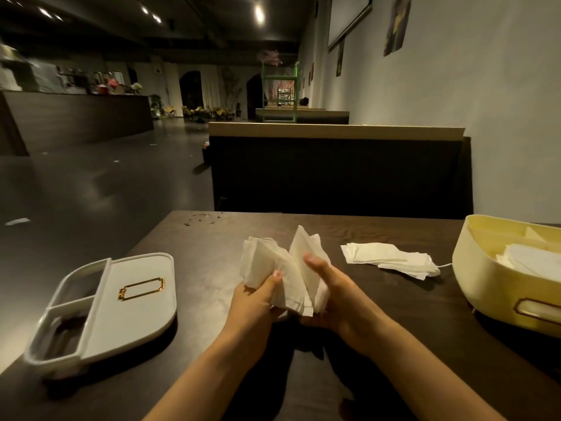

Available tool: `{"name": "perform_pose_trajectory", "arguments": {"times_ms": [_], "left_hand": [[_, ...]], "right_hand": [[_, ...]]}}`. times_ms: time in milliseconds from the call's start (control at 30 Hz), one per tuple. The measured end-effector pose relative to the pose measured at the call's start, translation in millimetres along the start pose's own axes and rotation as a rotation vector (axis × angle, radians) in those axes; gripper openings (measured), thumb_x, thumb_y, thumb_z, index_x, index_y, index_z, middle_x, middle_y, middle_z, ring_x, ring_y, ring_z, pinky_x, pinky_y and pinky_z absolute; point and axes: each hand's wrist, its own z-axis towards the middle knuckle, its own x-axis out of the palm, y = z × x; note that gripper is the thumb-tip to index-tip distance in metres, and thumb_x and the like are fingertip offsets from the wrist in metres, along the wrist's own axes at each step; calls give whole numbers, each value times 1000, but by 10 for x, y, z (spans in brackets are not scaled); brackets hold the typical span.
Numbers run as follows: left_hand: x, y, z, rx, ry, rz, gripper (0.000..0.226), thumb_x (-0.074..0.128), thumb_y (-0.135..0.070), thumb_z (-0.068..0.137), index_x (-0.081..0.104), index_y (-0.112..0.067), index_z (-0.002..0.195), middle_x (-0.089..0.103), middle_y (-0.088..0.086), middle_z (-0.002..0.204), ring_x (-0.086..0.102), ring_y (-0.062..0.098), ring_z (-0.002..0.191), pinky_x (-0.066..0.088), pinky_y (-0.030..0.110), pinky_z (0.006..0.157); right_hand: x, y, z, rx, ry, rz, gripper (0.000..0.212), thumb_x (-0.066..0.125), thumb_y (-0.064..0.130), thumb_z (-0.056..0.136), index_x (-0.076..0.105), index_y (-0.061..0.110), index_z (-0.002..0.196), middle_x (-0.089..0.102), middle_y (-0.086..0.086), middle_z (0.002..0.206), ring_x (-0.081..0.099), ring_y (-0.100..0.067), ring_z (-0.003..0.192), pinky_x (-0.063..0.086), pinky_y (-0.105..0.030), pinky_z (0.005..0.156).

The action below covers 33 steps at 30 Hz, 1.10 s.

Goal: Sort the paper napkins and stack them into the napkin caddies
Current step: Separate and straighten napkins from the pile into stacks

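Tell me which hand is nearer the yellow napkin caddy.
Right. The right hand grips the napkin bundle on the side facing the yellow napkin caddy; the left hand grips its opposite side, farther off.

Both arms are bare and reach in from below, drawing towards each other in front of the person. The left forearm point(206, 369) slants up to the right, the right forearm point(425, 360) up to the left. The two hands sit close together, almost touching at the heels. The left hand point(255, 302) grips a fanned bundle of napkins point(282, 268), its thumb laid over the paper and its fingers curled underneath. The right hand point(337, 302) cups the same bundle from the other side, thumb stretched upward against the sheets, fingers tucked out of sight below
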Motion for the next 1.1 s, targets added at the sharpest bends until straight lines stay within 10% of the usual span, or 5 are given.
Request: {"name": "perform_pose_trajectory", "arguments": {"times_ms": [167,433,667,900,1100], "left_hand": [[5,-11,17,7,10,-30,22,56,-13,91,59,-3,111,70,15,97,69,27,88,56,34,68],[-131,-226,11,-75,21,-183,24,55,-14,90,55,-6,112,59,17,99,58,27,89,50,41,79],[-78,-186,-25,-87,92,-143,12,57,-10,89,60,-11,100,62,14,90,60,27,84,51,46,81],[9,-133,-77,-140,97,-78,22,52,6,87,55,-4,106,64,14,90,69,18,66,54,25,50],[31,-73,-88,-156,189,-78,24,52,9,86,60,-1,106,68,19,96,69,28,85,58,33,63]], "right_hand": [[-35,4,22,-81,-237,-28,6,55,22,93,56,17,97,66,-9,94,66,-23,84,55,-41,79],[-268,199,-53,-63,-232,471,10,52,16,91,56,10,99,60,-16,86,57,-24,76,46,-34,69],[-269,320,-139,-199,93,301,36,67,10,77,60,11,112,66,-8,88,62,-20,80,57,-29,64],[-241,393,-195,-285,246,524,52,92,21,44,76,11,93,70,-8,82,67,-18,69,57,-28,63],[-163,482,-285,-286,283,688,52,92,11,43,75,5,92,68,-11,76,65,-19,62,57,-32,59]]}}
